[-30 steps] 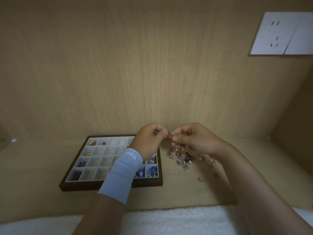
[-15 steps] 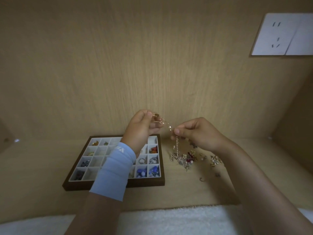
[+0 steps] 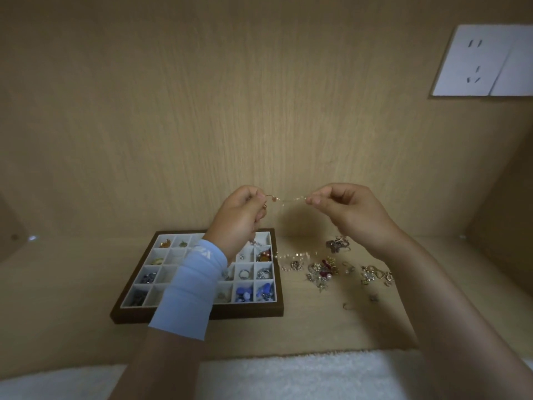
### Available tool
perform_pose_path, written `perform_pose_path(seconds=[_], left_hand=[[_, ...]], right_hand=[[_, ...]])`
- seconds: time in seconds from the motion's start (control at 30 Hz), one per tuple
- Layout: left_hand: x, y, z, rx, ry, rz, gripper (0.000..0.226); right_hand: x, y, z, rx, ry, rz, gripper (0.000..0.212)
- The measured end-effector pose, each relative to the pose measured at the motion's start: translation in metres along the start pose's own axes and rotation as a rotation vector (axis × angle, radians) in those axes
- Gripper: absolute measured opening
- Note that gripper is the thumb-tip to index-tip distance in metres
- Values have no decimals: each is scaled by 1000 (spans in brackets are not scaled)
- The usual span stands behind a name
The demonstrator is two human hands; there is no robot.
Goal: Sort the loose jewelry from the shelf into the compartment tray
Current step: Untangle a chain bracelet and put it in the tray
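A thin beaded chain [image 3: 285, 199] is stretched in the air between my two hands, above the shelf. My left hand [image 3: 240, 217], with a light blue wrist sleeve, pinches its left end; my right hand [image 3: 349, 212] pinches its right end. Below, a dark-framed compartment tray [image 3: 199, 311] with white cells sits on the shelf, partly hidden by my left forearm. Several cells hold rings, blue beads and coloured stones. A pile of loose jewelry [image 3: 323, 269] lies on the shelf right of the tray, with a pearl strand [image 3: 291, 256] at its left.
The wooden back wall [image 3: 230, 111] rises right behind the tray. A white wall socket [image 3: 484, 62] is at the upper right. The shelf's right side wall [image 3: 507, 203] closes that side. A white fluffy cloth [image 3: 288, 376] lies along the front edge. Small stray pieces [image 3: 373, 298] lie near the pile.
Both hands rose from just above the pile and moved apart, lifting the chain clear of the pile and pulling it out nearly straight between them.
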State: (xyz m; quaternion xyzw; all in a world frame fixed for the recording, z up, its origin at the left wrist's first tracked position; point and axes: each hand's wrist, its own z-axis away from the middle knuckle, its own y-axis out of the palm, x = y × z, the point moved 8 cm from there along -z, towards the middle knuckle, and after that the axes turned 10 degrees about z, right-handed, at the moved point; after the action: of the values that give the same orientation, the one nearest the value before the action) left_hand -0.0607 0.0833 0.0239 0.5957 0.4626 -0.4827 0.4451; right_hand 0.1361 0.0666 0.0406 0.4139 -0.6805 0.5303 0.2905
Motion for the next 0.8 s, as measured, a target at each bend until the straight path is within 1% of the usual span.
perform_pose_path(seconds=[0.03, 0.1, 0.2, 0.3, 0.37, 0.43, 0.47, 0.53, 0.6, 0.63, 0.67, 0.73, 0.77, 0.8], left_hand=[[-3, -2, 0, -1, 23, -74, 23], [-8, -4, 1, -2, 66, -193, 21], [-13, -2, 2, 24, 98, -226, 18], [-14, -4, 4, 19, 109, -176, 18], [-14, -4, 5, 19, 112, -147, 17], [-15, -4, 5, 12, 117, -151, 17], [-16, -4, 5, 9, 120, -150, 17], [-20, -6, 5, 6, 135, -191, 17], [-24, -5, 7, 36, 145, -333, 12], [-23, -3, 8, 77, 133, -408, 7], [-20, 0, 10, 129, 101, -486, 8], [-9, 6, 13, 233, 14, -654, 27], [-5, 10, 15, 277, -14, -725, 33], [-3, 13, 16, 307, -20, -776, 31]], right_hand=[[0, -2, 0, -7, -26, 129, 9], [0, -2, 0, -2, -66, 388, 14], [-1, -1, 0, -4, -53, 547, 12], [-5, 6, 2, 109, 4, 738, 24], [-8, 12, 6, 223, 64, 792, 36], [-10, 21, 11, 323, 118, 706, 38], [-10, 27, 13, 364, 133, 618, 33], [-9, 37, 17, 436, 131, 445, 17], [-6, 42, 19, 469, 85, 368, 4], [-5, 42, 18, 450, 64, 346, 2], [-1, 40, 16, 413, 42, 322, 2], [7, 36, 12, 335, 9, 238, 4], [9, 34, 11, 310, 1, 198, 5], [12, 33, 10, 291, -8, 176, 6]])
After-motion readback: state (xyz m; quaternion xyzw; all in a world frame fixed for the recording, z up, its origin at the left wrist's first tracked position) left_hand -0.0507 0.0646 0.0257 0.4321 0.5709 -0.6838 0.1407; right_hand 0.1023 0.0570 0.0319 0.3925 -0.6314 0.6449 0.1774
